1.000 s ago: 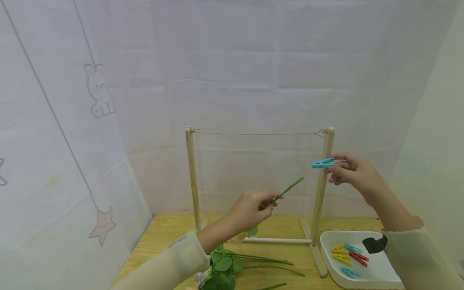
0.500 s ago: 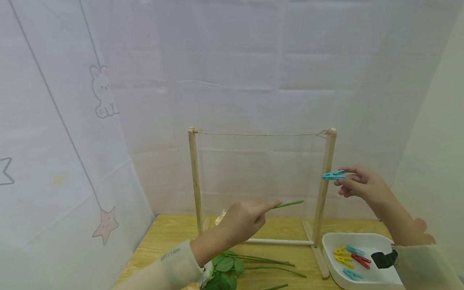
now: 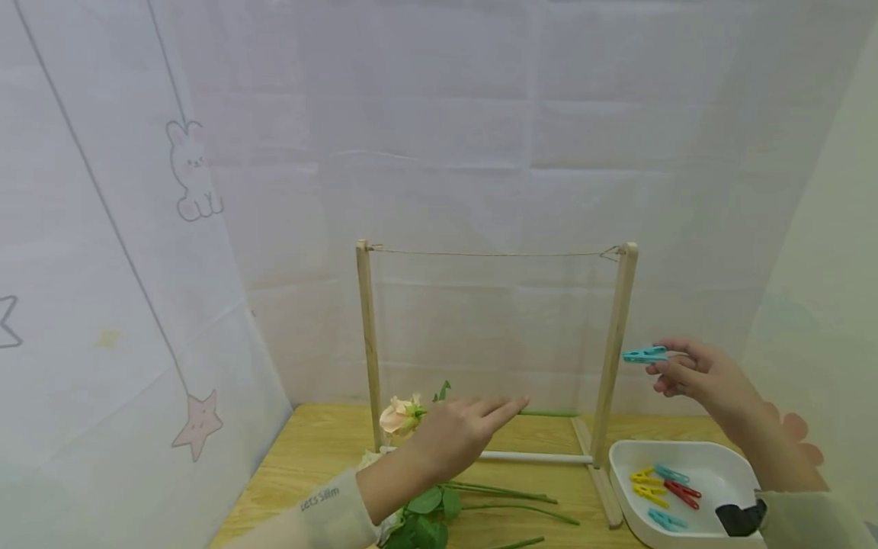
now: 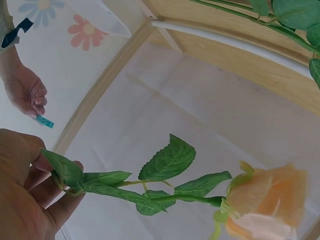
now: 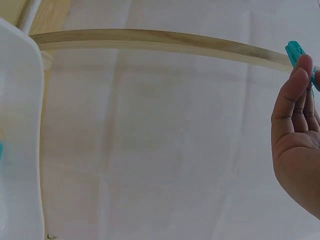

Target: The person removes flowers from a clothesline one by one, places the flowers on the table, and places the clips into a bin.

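Observation:
My left hand [image 3: 456,435] holds an artificial rose by its green stem, in front of the wooden frame. The peach rose [image 4: 267,200] points left in the head view, its leaves [image 4: 170,160] spread between bloom and fingers; the stem's bare end juts out past my fingertips to the right. Beside the frame's right post, my right hand [image 3: 706,377] pinches a light blue clothespin [image 3: 645,355] between thumb and fingers. Its tip points left, toward the post. In the right wrist view the clothespin [image 5: 295,51] shows partly behind my thumb.
The wooden frame [image 3: 615,343] has a thin string [image 3: 480,254] tied between its post tops and a white bar [image 3: 535,457] low down. More roses with green stems [image 3: 514,509] lie on the table [image 3: 302,442]. A white tray [image 3: 624,518] at right holds several yellow, red and blue clothespins.
My left hand has turned the rose, so its stem drops from slanting up to nearly level and the bloom comes into view. My right hand has moved down and right with the clothespin.

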A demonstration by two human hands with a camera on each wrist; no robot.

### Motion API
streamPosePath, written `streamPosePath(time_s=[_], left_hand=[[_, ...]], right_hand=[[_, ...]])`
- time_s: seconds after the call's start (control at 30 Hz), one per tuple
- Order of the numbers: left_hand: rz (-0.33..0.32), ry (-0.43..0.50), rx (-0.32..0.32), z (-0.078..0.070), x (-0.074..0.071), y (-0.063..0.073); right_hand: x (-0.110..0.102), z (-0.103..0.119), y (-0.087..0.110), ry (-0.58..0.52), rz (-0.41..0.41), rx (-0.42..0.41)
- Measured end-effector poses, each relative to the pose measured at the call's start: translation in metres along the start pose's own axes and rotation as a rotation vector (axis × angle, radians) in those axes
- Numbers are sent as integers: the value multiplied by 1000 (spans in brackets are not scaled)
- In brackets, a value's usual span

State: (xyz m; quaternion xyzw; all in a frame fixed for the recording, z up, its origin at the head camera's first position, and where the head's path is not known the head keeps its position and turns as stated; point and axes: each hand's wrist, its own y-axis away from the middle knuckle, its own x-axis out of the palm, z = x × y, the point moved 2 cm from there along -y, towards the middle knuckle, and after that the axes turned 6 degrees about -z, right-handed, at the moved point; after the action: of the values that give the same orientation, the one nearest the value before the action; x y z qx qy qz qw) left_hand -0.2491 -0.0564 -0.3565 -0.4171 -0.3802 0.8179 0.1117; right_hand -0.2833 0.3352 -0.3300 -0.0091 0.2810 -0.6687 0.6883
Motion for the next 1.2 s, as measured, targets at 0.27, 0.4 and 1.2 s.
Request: streamPosePath(time_s=[0.27,0.4,1.2], left_hand=[[65,-39,-9,-3,-3,13],[71,-94,-11,-6,-4,18],[137,-324,55,-29,0,40]], right_hand=[[-1,-16,9,-134,45,-21],[-3,-24,14,-145,43,4],[-24,-73,61,-59,-8,167]])
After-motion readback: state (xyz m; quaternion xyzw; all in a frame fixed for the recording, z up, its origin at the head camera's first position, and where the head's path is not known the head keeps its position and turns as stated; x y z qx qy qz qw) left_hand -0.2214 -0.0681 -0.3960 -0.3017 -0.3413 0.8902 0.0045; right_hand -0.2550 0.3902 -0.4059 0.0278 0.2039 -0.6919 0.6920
